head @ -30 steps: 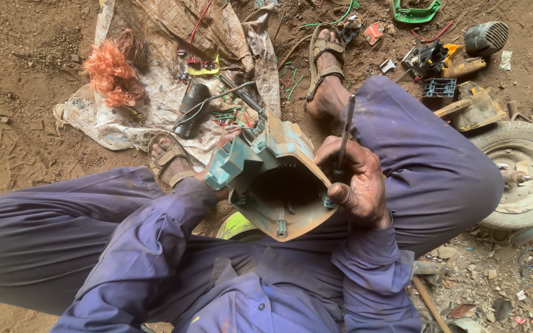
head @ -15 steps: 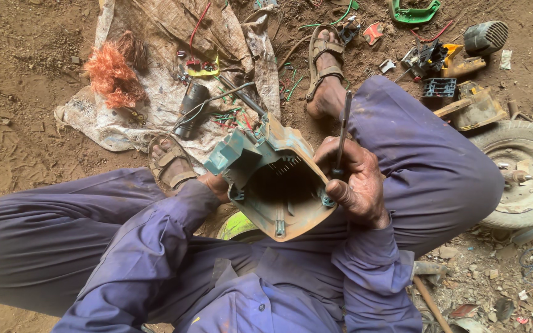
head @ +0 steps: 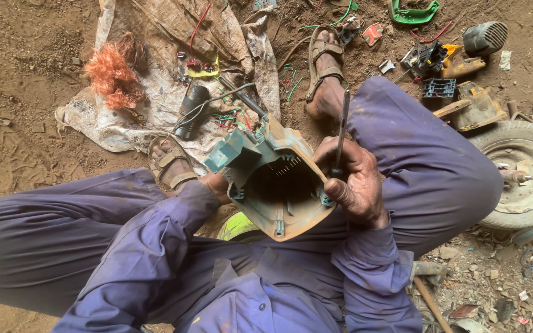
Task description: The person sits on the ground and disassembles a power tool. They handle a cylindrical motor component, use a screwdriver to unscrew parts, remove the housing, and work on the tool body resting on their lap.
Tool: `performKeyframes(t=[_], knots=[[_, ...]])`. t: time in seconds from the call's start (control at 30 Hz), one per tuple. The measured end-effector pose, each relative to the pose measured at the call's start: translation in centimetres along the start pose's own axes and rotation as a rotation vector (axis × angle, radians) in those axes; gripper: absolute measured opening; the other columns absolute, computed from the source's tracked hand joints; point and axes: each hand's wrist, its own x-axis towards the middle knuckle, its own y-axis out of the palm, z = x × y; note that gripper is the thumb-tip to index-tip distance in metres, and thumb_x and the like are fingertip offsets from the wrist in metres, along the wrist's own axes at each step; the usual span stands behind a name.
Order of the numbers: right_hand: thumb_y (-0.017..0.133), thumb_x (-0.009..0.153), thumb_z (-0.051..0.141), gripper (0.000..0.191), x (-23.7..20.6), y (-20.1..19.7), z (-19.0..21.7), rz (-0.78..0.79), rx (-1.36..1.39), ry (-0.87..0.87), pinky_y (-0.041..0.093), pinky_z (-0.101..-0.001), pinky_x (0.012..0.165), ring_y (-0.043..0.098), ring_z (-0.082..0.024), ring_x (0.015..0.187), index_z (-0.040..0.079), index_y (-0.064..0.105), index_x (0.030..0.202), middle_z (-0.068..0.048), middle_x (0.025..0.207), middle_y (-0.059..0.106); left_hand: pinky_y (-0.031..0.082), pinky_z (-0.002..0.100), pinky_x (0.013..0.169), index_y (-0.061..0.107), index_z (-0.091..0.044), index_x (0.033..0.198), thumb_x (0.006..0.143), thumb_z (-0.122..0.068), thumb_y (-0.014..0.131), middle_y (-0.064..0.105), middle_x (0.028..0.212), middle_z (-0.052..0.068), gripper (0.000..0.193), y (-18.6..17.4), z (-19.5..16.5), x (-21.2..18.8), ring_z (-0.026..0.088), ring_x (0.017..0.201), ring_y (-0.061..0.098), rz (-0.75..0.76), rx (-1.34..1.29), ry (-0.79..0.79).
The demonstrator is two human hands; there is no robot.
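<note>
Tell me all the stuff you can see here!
housing: one, teal and rusty, hollow, held over the lap
screwdriver: one, dark shaft, upright at the housing's right rim
sack: one, dirty white, spread on the dirt ahead
copper wire: one orange tangle, on the sack's left
cylinder: one, black, on the sack
wheel: one, pale rim, far right
green part: one, top edge
sandals: two, brown, on the feet
left hand: under the housing's left side
right hand: fingers around the screwdriver
</note>
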Motion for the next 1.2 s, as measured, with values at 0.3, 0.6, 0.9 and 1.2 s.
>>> performKeyframes(t=[0.3,0.6,0.9,1.2], knots=[[0.074,0.091,0.065,0.065,-0.2,0.1,-0.1,-0.049,0.034,0.023,0.039,-0.0236,0.075,0.049,-0.008,0.081,0.002,0.065,0.102,0.001,0.089,0.056,0.055,0.044,0.100,0.067,-0.001,0.125,0.098,-0.044,0.064,0.071,0.124,0.015,0.050,2.3,0.1,0.2,0.027,0.110,0.068,-0.169,-0.093,0.041],[0.076,0.093,0.060,0.061,-0.5,0.4,-0.3,-0.100,0.106,0.020,0.039,-0.0235,0.074,0.049,-0.008,0.081,0.001,0.063,0.103,0.001,0.089,0.057,0.048,0.048,0.109,0.061,-0.006,0.138,0.091,-0.067,0.055,0.065,0.138,0.013,0.076,5.0,-0.3,-0.1,0.028,0.123,0.063,-0.141,0.033,0.001],[0.076,0.097,0.052,0.054,-0.9,0.8,-0.8,-0.126,0.176,0.023,0.038,-0.0225,0.073,0.048,-0.007,0.081,0.000,0.061,0.104,0.001,0.090,0.057,0.043,0.053,0.115,0.047,-0.013,0.153,0.084,-0.085,0.041,0.052,0.154,0.011,0.099,7.5,-0.7,-0.3,0.029,0.139,0.051,-0.188,0.138,0.009],[0.076,0.097,0.048,0.051,-1.2,0.7,-1.4,-0.143,0.196,0.051,0.041,-0.0221,0.075,0.051,-0.007,0.084,0.000,0.062,0.106,0.000,0.093,0.060,0.045,0.062,0.109,0.041,-0.015,0.156,0.077,-0.090,0.040,0.048,0.157,0.014,0.108,8.2,-0.8,-0.4,0.032,0.139,0.051,-0.243,0.187,-0.020]])
